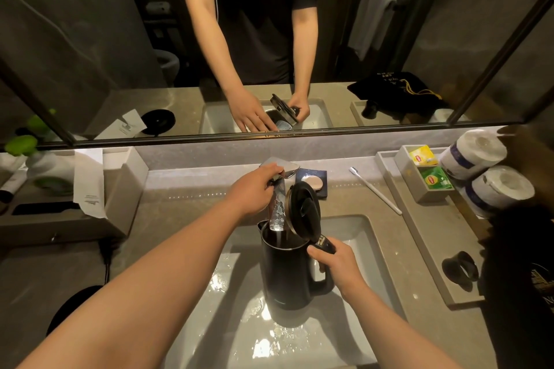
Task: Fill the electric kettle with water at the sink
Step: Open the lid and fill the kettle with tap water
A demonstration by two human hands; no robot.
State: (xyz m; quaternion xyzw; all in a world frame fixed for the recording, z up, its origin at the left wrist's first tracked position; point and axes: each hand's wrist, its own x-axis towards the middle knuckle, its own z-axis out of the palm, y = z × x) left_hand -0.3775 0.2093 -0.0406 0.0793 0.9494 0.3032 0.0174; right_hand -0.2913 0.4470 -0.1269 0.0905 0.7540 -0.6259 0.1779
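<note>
Mirror (90, 39): mounted above the counter; the person's arms, the sink and the kettle are reflected in it.
Counter (186, 195): a stone-coloured surface in which the basin is set.
Sink (368, 237): a rectangular white basin; its floor is wet and glistening.
Electric kettle (284, 275): black, held upright inside the basin, directly under the spout. The opening is exposed.
Lid (302, 213): hinged up and back, standing nearly vertical above the handle.
Tray (425, 237): placed on the counter to the right of the basin; two paper rolls (491, 177) and a box of tea bags (428, 171) are carried on it.
Left hand (254, 189): closed over the flat chrome lever of the faucet (277, 210).
Right hand (335, 263): closed around the kettle handle.
Water: a stream is seen falling from the spout into the kettle opening.
Toothbrush (376, 190): laid on the counter between the basin and the tray.
Soap dish (313, 181): located behind the lid, with a round pale soap on it.
</note>
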